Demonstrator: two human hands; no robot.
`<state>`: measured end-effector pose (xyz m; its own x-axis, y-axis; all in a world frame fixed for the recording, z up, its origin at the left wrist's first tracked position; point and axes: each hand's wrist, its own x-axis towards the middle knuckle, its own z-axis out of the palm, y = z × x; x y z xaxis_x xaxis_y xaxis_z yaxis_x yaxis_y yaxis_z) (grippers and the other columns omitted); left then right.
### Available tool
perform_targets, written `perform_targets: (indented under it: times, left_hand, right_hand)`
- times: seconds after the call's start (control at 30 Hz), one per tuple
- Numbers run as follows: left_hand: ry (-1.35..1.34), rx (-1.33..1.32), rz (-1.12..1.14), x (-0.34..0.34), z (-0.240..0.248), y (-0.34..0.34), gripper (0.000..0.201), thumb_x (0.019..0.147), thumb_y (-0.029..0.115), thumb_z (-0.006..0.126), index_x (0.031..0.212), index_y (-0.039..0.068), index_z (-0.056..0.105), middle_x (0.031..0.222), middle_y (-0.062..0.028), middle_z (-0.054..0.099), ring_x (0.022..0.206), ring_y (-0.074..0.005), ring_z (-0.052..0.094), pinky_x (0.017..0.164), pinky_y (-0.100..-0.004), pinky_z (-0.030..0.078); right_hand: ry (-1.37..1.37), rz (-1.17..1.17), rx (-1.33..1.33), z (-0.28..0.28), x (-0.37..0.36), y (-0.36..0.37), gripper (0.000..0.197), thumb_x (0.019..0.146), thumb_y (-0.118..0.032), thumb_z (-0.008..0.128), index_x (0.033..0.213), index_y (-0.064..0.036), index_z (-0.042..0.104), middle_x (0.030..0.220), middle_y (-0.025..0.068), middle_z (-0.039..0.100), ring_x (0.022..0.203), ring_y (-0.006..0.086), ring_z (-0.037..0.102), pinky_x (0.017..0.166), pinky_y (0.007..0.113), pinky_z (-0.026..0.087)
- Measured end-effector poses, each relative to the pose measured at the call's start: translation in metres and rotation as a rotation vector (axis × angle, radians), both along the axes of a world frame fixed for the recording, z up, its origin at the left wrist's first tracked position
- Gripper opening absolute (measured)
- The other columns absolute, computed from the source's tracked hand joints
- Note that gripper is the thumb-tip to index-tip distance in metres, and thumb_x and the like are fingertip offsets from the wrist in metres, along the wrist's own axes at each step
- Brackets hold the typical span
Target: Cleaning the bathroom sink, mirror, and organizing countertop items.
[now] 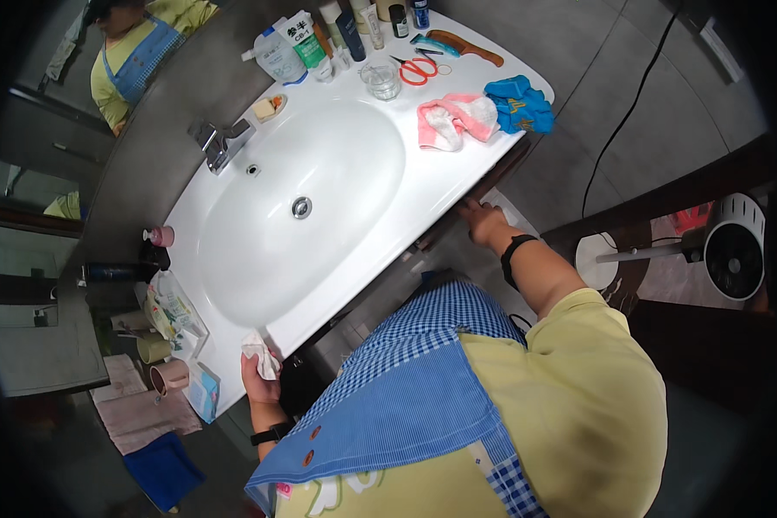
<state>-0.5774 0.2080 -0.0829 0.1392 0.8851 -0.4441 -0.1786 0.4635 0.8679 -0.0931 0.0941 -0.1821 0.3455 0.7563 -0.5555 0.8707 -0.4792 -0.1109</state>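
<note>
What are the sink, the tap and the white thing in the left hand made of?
Sink: probably glazed ceramic, since it looks smooth, white and glossy.
Tap: likely chromed metal, as it's silvery with bright reflections.
White thing in the left hand: soft and crumpled, so cloth or tissue; I can't tell which.

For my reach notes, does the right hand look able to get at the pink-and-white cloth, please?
Probably yes: the right hand must clear the counter edge, but the nearby cloth looks unobstructed.
</note>
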Motion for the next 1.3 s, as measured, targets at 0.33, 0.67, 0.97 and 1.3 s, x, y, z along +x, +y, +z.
perform_targets:
  times: [0.33,0.67,0.97,1.3]
  left_hand:
    - [-0.060,-0.025,-0.049,-0.006,-0.001,0.001,0.036,0.078,0.018,0.043,0.112,0.006,0.040,0.080,-0.0072,0.054,0.065,-0.0166,0.055,0.045,-0.0252,0.045]
    - [-0.237,-0.054,-0.190,-0.030,-0.009,0.007,0.037,0.078,0.012,0.042,0.114,0.004,0.040,0.089,-0.0113,0.054,0.076,-0.0214,0.056,0.059,-0.0284,0.048]
    - [-0.228,0.027,-0.213,-0.055,0.010,-0.017,0.035,0.076,0.006,0.043,0.111,0.001,0.042,0.090,-0.0126,0.055,0.075,-0.0236,0.056,0.067,-0.0329,0.048]
    - [-0.202,0.075,0.138,-0.168,-0.009,-0.101,0.038,0.077,0.003,0.041,0.115,0.000,0.040,0.094,-0.0124,0.055,0.082,-0.0228,0.056,0.072,-0.0343,0.048]
  right_hand:
    - [-0.099,-0.111,0.056,-0.012,-0.023,-0.029,0.054,0.069,-0.016,0.054,0.121,-0.0192,0.040,0.121,0.0071,0.038,0.107,0.0269,0.042,0.087,0.041,0.032]
    - [-0.244,-0.223,0.253,-0.045,-0.051,-0.117,0.034,0.069,-0.011,0.052,0.102,-0.0102,0.046,0.114,0.0121,0.042,0.093,0.0314,0.050,0.076,0.042,0.043]
    - [-0.294,-0.317,0.214,-0.029,-0.073,-0.148,0.040,0.072,-0.012,0.052,0.110,-0.0117,0.041,0.124,0.0098,0.036,0.100,0.0308,0.048,0.080,0.042,0.042]
    - [-0.444,0.009,0.358,-0.030,-0.092,-0.086,0.031,0.067,-0.018,0.057,0.096,-0.0081,0.051,0.100,0.0100,0.048,0.095,0.0282,0.046,0.077,0.041,0.040]
